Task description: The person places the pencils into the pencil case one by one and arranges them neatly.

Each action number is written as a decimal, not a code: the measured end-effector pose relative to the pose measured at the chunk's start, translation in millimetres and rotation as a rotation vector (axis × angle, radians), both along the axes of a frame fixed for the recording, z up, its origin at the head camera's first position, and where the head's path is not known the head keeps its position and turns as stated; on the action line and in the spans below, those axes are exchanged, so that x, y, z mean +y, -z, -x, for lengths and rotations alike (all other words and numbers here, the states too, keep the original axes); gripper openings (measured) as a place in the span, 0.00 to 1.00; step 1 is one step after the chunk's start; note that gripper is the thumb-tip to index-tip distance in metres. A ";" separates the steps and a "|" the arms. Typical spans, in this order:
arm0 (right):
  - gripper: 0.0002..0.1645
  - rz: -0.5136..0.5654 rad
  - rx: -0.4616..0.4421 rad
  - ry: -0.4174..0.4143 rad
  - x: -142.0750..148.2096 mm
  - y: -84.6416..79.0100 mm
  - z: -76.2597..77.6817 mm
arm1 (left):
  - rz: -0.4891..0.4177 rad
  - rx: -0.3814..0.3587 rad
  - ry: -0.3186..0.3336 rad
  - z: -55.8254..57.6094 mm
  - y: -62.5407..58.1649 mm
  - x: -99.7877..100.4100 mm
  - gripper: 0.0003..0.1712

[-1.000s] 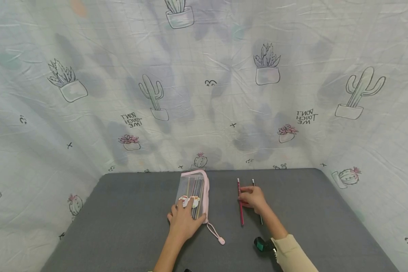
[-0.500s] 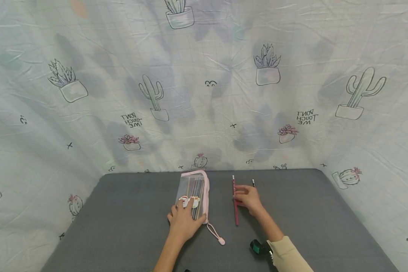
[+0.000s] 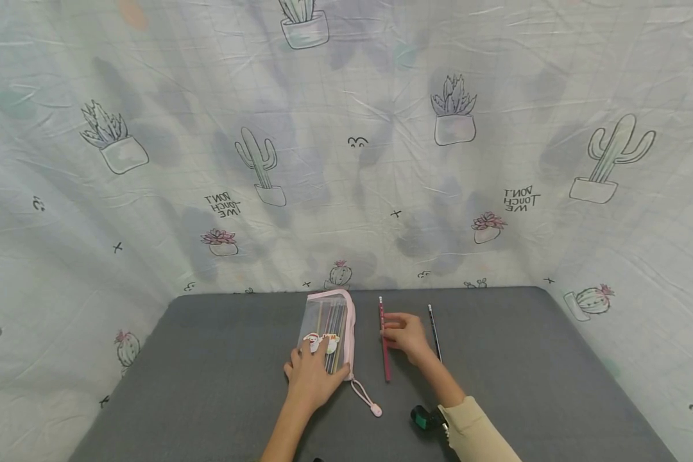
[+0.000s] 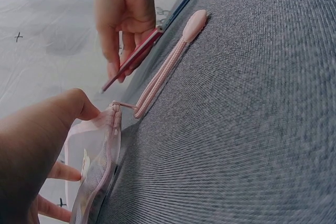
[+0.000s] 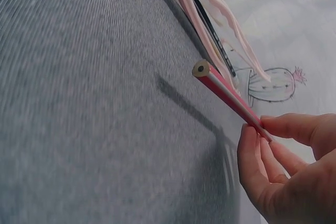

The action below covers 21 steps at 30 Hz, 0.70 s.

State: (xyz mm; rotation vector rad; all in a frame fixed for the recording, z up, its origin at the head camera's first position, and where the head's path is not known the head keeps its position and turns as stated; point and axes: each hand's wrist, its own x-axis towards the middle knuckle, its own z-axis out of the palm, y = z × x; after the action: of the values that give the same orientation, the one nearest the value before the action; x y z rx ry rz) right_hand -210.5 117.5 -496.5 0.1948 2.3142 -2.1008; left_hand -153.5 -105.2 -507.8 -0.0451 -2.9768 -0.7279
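My left hand (image 3: 314, 378) rests spread over the near end of a clear pencil case (image 3: 308, 317) with pink trim. Its thumb touches the zip edge, and its fingers lie over the cartoon stickers. Several pencils show inside the case. My right hand (image 3: 407, 337) pinches a pink pencil (image 5: 231, 95) between thumb and fingertips, to the right of the case. In the right wrist view, the pencil's unsharpened end points at the camera and its shadow falls on the grey surface below. A dark pencil (image 3: 435, 330) lies behind my right hand.
A pink zip-pull cord (image 4: 163, 77) trails from the case's near corner onto the grey tabletop (image 3: 225, 385). Behind the table hangs a pale curtain (image 3: 346, 192) printed with cacti. A black-and-green device (image 3: 424, 418) is at my right wrist.
My right hand has carried the pink pencil leftward, closer to the case. More of the dark pencil now shows behind it. My left hand stays on the case.
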 end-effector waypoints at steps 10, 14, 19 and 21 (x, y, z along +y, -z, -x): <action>0.23 0.003 0.024 -0.007 -14.2 -1.0 2.6 | -0.002 -0.008 -0.003 1.5 0.9 -0.6 0.46; 0.23 0.014 0.025 -0.018 -18.6 -1.8 3.8 | -0.003 -0.004 -0.001 0.5 0.0 -0.5 0.46; 0.23 0.023 0.028 -0.026 -24.2 -2.6 6.1 | 0.000 0.004 0.002 -0.5 -0.4 -0.3 0.46; 0.23 0.015 0.027 -0.024 -26.3 -2.5 7.1 | -0.001 0.006 0.002 -0.8 -0.7 -0.2 0.46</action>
State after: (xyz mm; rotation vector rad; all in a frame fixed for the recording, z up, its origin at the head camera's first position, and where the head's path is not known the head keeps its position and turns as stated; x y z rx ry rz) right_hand -217.6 91.2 -494.0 0.1383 2.3026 -2.1216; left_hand -152.7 -105.4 -507.1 -0.0503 -2.9711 -0.7278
